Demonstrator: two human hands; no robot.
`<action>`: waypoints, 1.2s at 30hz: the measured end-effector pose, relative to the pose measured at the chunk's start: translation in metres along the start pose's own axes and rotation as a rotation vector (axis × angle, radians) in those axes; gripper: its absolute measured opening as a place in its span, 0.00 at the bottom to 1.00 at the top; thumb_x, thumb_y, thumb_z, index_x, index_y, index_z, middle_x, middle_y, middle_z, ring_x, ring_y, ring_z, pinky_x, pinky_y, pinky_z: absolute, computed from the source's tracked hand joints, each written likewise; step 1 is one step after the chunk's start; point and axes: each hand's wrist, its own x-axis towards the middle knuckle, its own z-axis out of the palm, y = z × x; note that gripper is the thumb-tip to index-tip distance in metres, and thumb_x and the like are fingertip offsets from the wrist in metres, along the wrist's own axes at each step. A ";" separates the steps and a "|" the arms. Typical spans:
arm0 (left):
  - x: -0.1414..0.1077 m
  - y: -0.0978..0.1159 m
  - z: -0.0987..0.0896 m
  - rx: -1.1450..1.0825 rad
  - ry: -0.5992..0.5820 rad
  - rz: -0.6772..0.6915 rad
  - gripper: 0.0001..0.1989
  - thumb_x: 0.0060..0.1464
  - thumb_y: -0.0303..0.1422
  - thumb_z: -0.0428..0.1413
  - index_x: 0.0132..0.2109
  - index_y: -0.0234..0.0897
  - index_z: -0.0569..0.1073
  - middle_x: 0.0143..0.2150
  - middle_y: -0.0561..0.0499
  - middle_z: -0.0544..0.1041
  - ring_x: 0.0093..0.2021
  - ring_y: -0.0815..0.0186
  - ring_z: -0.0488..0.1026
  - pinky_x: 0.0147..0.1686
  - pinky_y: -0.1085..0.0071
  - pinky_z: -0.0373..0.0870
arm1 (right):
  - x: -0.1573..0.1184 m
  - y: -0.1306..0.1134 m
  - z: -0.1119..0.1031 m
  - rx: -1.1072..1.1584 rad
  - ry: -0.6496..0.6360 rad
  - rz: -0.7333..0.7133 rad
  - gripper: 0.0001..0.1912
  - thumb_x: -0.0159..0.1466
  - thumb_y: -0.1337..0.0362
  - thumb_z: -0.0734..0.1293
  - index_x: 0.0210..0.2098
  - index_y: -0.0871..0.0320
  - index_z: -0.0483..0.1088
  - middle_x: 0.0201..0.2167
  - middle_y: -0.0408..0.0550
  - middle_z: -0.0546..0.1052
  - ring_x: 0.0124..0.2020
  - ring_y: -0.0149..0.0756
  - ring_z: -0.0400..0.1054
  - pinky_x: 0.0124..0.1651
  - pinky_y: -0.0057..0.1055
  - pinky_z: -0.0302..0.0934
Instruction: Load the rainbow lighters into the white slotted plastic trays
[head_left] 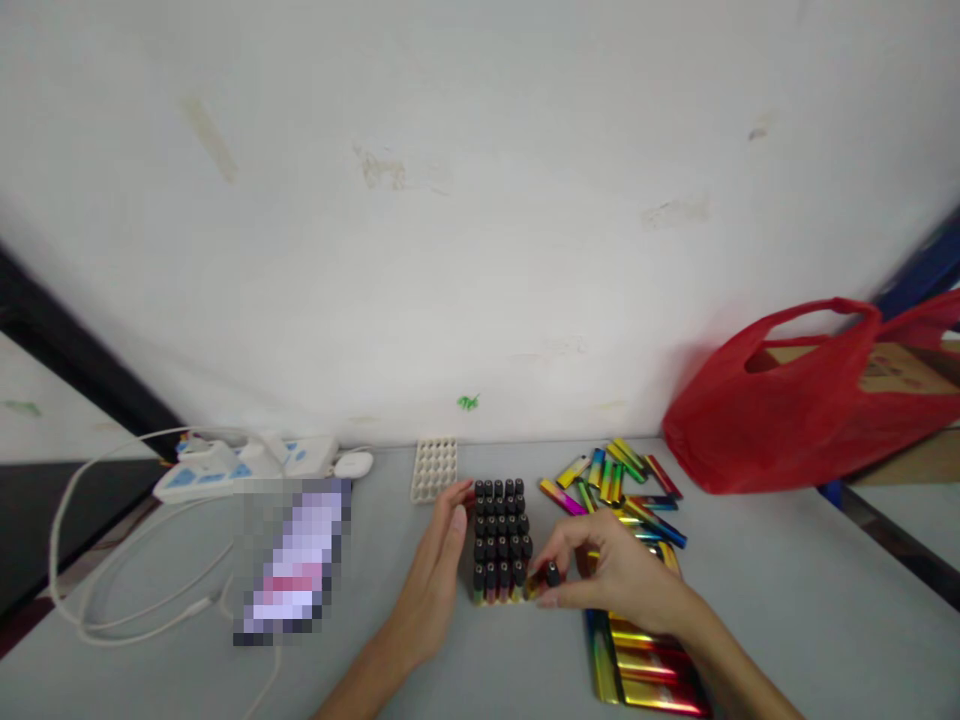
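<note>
Several black-topped tubes (502, 520) stand upright in tight rows at the middle of the table, with shiny coloured lower parts showing at the near row. Along their left side rests my left hand (439, 570), fingers stretched out and holding nothing. My right hand (600, 570) pinches one black-topped tube (553, 573) at the near right corner of the rows. Loose metallic tubes (574, 472) in gold, green, red and blue lie scattered behind my right hand. Larger shiny gold and red pieces (652, 665) lie side by side, partly under my right forearm.
A white tray with holes (436, 470) lies by the wall (480, 250). At the left are a power strip (300, 458), white cables (142, 630) and a blurred-out phone-like object (300, 555). A red bag (787, 420) holding cardboard stands at the right.
</note>
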 end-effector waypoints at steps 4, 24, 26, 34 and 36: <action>0.000 -0.001 0.000 0.002 0.016 0.007 0.32 0.74 0.59 0.45 0.70 0.45 0.70 0.73 0.41 0.71 0.76 0.48 0.64 0.79 0.45 0.51 | -0.002 0.000 0.002 -0.039 0.009 -0.005 0.17 0.57 0.51 0.85 0.39 0.55 0.88 0.29 0.45 0.82 0.29 0.35 0.68 0.31 0.30 0.53; -0.001 0.000 0.001 0.005 0.014 0.004 0.31 0.74 0.59 0.45 0.70 0.45 0.69 0.74 0.42 0.70 0.76 0.49 0.64 0.79 0.47 0.51 | 0.000 0.003 0.010 -0.057 0.017 -0.044 0.16 0.60 0.51 0.83 0.41 0.52 0.85 0.30 0.45 0.83 0.29 0.37 0.71 0.34 0.32 0.61; -0.002 0.000 0.000 0.015 0.013 0.003 0.31 0.74 0.59 0.45 0.70 0.46 0.69 0.74 0.43 0.70 0.76 0.49 0.63 0.80 0.46 0.50 | 0.000 0.001 0.010 -0.046 0.032 -0.055 0.16 0.61 0.51 0.83 0.43 0.53 0.83 0.30 0.44 0.83 0.29 0.38 0.72 0.33 0.32 0.60; -0.002 0.003 0.001 0.032 -0.003 0.001 0.32 0.74 0.60 0.44 0.71 0.44 0.66 0.75 0.41 0.68 0.77 0.48 0.61 0.80 0.45 0.48 | -0.002 -0.002 0.013 -0.005 0.106 -0.137 0.16 0.68 0.54 0.78 0.52 0.52 0.77 0.29 0.40 0.79 0.29 0.35 0.71 0.34 0.32 0.62; -0.002 0.004 -0.001 0.021 -0.011 -0.002 0.32 0.75 0.59 0.44 0.72 0.44 0.65 0.75 0.40 0.67 0.77 0.48 0.60 0.80 0.44 0.47 | -0.001 -0.001 0.013 -0.008 0.146 -0.138 0.15 0.71 0.53 0.76 0.53 0.52 0.76 0.29 0.39 0.78 0.29 0.36 0.71 0.34 0.32 0.61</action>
